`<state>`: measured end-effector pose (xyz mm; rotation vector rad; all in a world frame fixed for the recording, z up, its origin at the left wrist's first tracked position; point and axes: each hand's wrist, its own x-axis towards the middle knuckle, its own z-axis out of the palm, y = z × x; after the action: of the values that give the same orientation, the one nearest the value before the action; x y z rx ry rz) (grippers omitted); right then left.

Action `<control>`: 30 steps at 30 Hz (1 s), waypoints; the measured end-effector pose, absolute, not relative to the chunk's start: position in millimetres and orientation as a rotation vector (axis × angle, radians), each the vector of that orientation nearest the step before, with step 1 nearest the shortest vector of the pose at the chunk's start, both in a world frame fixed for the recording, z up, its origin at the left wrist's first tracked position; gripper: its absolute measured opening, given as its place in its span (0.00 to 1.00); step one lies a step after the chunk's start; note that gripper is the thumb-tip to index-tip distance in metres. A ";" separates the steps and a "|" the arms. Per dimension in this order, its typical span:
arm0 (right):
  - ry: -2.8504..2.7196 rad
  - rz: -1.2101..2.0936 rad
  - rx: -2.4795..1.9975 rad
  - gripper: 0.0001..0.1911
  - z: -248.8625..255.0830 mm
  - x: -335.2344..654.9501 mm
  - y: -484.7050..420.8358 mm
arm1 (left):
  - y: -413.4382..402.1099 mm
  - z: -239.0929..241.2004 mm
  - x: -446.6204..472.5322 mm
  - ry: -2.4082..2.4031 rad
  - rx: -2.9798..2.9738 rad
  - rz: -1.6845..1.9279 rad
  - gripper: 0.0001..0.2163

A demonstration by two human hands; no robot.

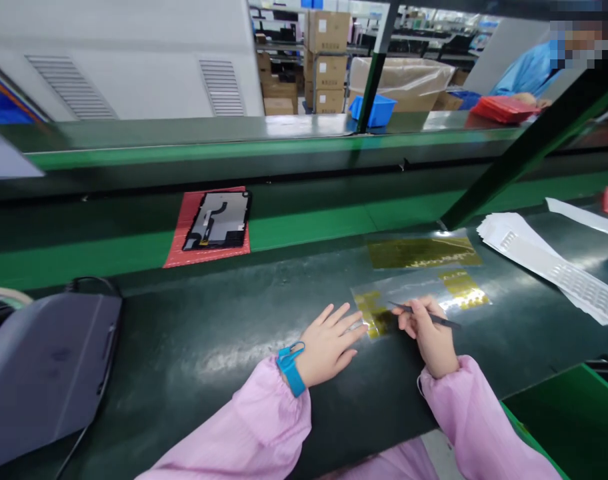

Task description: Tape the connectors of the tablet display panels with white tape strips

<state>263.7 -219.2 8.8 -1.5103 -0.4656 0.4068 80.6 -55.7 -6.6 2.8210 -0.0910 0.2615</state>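
My left hand (330,343) lies flat on the dark green work surface, fingers spread, with a blue strap around the wrist. Its fingertips reach the left edge of a clear sheet (409,287) carrying amber film pieces (371,313). In my right hand (429,333) is a pair of dark tweezers (447,323), held like a pen with the tip pointing left over that sheet. Just behind it lies a second sheet (419,253), almost wholly covered in amber film.
A display panel (229,217) rests on a red bubble-wrap sheet (174,250) on the green belt. White label sheets (534,257) are piled at right. A grey machine (49,373) stands at left. A slanted green post (514,153) crosses the right side. A co-worker's blue sleeve (527,70) shows beyond.
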 end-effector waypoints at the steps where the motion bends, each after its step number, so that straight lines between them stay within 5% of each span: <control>1: -0.460 0.356 -1.543 0.21 8.5 266.1 -219.5 | -55.2 -7.8 79.8 -0.093 2.825 0.269 0.22; 30: -0.555 0.758 -1.776 0.29 22.6 287.2 -238.3 | -55.5 -14.6 82.1 -0.120 2.839 0.327 0.21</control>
<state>287.2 -238.3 22.6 -1.7764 -0.5551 0.7584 82.1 -55.5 -14.6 2.8388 -0.1198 0.3266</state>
